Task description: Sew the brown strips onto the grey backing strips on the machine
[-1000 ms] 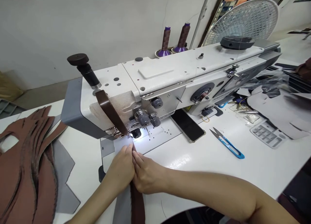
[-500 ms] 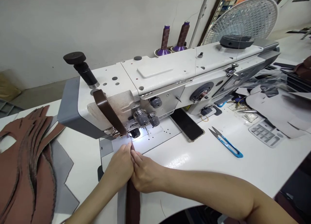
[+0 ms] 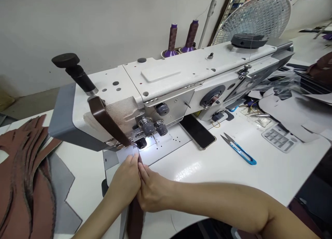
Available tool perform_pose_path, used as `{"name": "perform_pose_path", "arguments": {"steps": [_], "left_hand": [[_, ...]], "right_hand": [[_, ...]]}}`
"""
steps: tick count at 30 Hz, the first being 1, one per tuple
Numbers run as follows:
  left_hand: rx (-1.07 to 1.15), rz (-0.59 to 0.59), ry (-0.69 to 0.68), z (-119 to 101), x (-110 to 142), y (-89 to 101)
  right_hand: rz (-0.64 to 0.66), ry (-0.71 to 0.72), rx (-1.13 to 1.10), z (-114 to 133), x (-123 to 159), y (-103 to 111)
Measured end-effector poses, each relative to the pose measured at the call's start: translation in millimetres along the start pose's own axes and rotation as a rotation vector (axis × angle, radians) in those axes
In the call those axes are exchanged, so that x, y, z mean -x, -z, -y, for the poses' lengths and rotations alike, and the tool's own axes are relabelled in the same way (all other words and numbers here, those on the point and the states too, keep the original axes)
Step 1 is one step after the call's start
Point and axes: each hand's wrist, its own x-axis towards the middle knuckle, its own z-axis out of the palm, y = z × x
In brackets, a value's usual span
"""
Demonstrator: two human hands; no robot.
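Observation:
A white industrial sewing machine (image 3: 181, 80) stands on the white table (image 3: 259, 176). A brown strap (image 3: 107, 121) comes down from its head to the lit needle area (image 3: 135, 147). My left hand (image 3: 126, 183) and my right hand (image 3: 153, 192) lie side by side just in front of the needle. Both pinch a narrow brown strip (image 3: 135, 218) that lies on a grey piece and runs back toward me between my wrists. The fingertips of both hands are pressed together on the strip.
Brown cut pieces (image 3: 23, 183) are stacked at the left over grey pieces (image 3: 62, 183). A dark phone (image 3: 198, 131) and blue thread snips (image 3: 238, 149) lie right of the needle. Two thread cones (image 3: 181, 38) and a fan (image 3: 254, 16) stand behind. Grey pieces (image 3: 293, 114) lie far right.
My view has shifted, so the machine sits lower and more to the left. My hands have stayed on the strip before the needle, and the strip's near end has drifted slightly left.

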Motion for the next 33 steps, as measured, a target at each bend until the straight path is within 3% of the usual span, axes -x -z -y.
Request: {"name": "perform_pose_path", "arguments": {"steps": [9, 12, 23, 28, 33], "left_hand": [[-0.226, 0.025, -0.100, 10, -1, -6.6], [-0.190, 0.037, -0.057, 7, -1, -1.3], [0.006, 0.049, 0.061, 1, -5, 14.8], [0.112, 0.126, 0.119, -1, -9, 25.3], [0.140, 0.106, 0.096, 5, -12, 25.0]], "right_hand": [[-0.002, -0.020, 0.012, -2, -2, -2], [-0.021, -0.046, 0.010, 0, -3, -1], [0.101, 0.037, 0.050, 13, -15, -3], [0.056, 0.013, 0.097, 11, -17, -5], [0.065, -0.002, 0.087, 10, -17, -6]]}}
